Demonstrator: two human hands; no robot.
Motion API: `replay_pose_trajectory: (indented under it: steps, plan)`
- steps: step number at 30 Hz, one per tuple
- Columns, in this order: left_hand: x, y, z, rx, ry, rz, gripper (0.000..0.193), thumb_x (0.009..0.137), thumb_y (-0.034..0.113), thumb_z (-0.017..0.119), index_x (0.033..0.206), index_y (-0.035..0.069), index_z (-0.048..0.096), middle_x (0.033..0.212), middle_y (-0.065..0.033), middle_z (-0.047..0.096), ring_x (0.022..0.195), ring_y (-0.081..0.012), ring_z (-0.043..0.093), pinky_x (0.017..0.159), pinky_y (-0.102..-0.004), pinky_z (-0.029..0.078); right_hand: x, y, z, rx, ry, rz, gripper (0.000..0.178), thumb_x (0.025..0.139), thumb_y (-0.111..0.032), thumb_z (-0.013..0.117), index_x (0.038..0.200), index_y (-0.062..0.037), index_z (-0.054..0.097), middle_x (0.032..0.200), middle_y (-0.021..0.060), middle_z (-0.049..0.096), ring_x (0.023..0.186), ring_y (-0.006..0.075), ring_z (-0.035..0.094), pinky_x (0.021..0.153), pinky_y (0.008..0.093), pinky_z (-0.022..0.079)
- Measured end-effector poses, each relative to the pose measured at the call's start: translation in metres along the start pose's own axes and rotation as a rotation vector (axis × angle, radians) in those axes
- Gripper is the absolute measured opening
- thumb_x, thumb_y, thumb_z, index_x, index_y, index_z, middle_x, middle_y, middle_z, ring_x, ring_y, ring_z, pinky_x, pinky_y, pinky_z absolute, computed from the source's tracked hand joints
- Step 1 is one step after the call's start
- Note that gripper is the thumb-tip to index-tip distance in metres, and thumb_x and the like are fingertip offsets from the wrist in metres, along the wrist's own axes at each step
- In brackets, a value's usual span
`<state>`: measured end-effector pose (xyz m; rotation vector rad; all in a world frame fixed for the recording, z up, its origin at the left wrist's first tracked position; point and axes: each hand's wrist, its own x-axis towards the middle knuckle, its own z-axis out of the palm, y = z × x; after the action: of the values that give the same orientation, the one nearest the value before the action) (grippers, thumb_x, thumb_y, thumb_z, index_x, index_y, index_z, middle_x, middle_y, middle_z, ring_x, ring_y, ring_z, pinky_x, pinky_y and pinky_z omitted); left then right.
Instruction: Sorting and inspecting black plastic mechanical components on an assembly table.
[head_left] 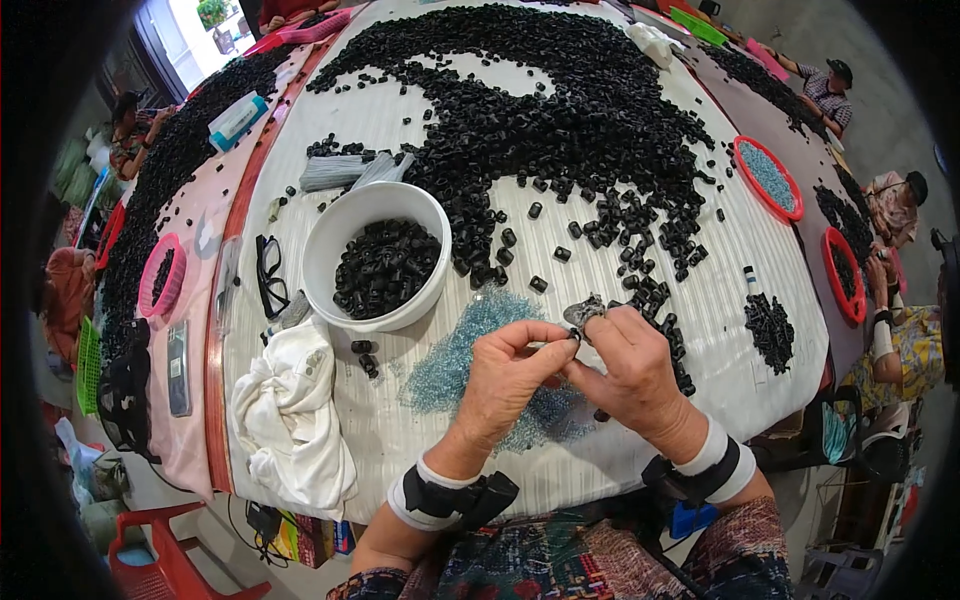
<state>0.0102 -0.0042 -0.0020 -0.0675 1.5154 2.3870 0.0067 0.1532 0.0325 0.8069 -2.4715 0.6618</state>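
Pinches with thumb and index finger of the left hand [508, 378], fingers closed, one small dark part [573, 334]; too small to identify. Position of part: at the meeting fingertips, in front of the torso, over the table [735, 400]. Curls the fingers of the right hand [640, 365] just beside; cannot tell their exact grip. Carries at the right index finger one grey crumpled item [585, 311], kind unclear. Wears two wrist straps [440, 492], one per wrist, black over white.

Below and beside the hands: one heap of translucent blue beads [455, 350], beyond counting. Left of the beads: one white bowl [425, 303] of black cylindrical pieces [385, 268], beyond counting. Next to the bowl: one pair of glasses [269, 277], one white cloth [290, 400]. Behind the bowl: two bundles of grey strips [333, 173].

Far side: one large spread of loose black pieces [550, 130], beyond counting. Toward the right edge: one small separate pile of dark parts [770, 335]. Beyond the right edge: two red baskets [853, 308].
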Motion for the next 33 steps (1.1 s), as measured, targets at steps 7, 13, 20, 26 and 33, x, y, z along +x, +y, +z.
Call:
replay_pose_trajectory:
  steps: [7, 13, 20, 26, 33]
  plan:
    - [0.004, -0.002, -0.005, -0.038, -0.050, -0.012, 0.014, 0.085, 0.012, 0.066, 0.091, -0.001, 0.067, 0.077, -0.0051, 0.066, 0.065, -0.0096, 0.061, 0.058, -0.0208, 0.051, -0.002, 0.004, 0.001, 0.063, 0.025, 0.029, 0.024, 0.063, -0.006, 0.073, 0.073, -0.0040, 0.051, 0.066, 0.0085, 0.047, 0.061, 0.0261, 0.051, 0.054, 0.0349, 0.045]
    - [0.005, -0.004, -0.006, -0.032, -0.064, -0.040, 0.015, 0.086, 0.012, 0.066, 0.091, -0.002, 0.067, 0.079, -0.0062, 0.067, 0.068, -0.0105, 0.062, 0.059, -0.0217, 0.052, -0.008, 0.004, 0.008, 0.063, 0.015, 0.060, 0.023, 0.063, -0.006, 0.072, 0.071, -0.0051, 0.050, 0.065, 0.0087, 0.046, 0.060, 0.0260, 0.051, 0.053, 0.0353, 0.044]
    - [0.003, -0.006, -0.001, -0.022, -0.115, -0.042, 0.015, 0.083, 0.010, 0.068, 0.092, -0.002, 0.066, 0.079, -0.0048, 0.066, 0.069, -0.0092, 0.061, 0.060, -0.0220, 0.052, -0.010, 0.000, -0.006, 0.002, 0.024, -0.053, 0.021, 0.062, -0.004, 0.070, 0.069, -0.0055, 0.050, 0.065, 0.0082, 0.046, 0.058, 0.0260, 0.049, 0.049, 0.0359, 0.042]
    - [0.003, 0.000, -0.003, -0.106, -0.112, -0.007, 0.015, 0.085, 0.007, 0.066, 0.096, -0.003, 0.062, 0.084, -0.0116, 0.068, 0.071, -0.0144, 0.065, 0.061, -0.0242, 0.054, 0.002, 0.004, -0.020, 0.142, -0.052, -0.011, 0.029, 0.067, -0.007, 0.072, 0.087, 0.0011, 0.054, 0.077, 0.0130, 0.050, 0.069, 0.0286, 0.054, 0.056, 0.0353, 0.046]
    - [0.005, 0.043, -0.027, -0.244, 0.362, 0.404, 0.007, 0.091, 0.014, 0.057, 0.095, 0.008, 0.054, 0.089, -0.0100, 0.065, 0.072, -0.0161, 0.065, 0.055, -0.0265, 0.055, -0.002, 0.048, -0.036, 0.177, 0.014, 0.250, 0.018, 0.075, 0.000, 0.065, 0.088, 0.0038, 0.054, 0.078, 0.0153, 0.052, 0.069, 0.0299, 0.055, 0.061, 0.0368, 0.045]
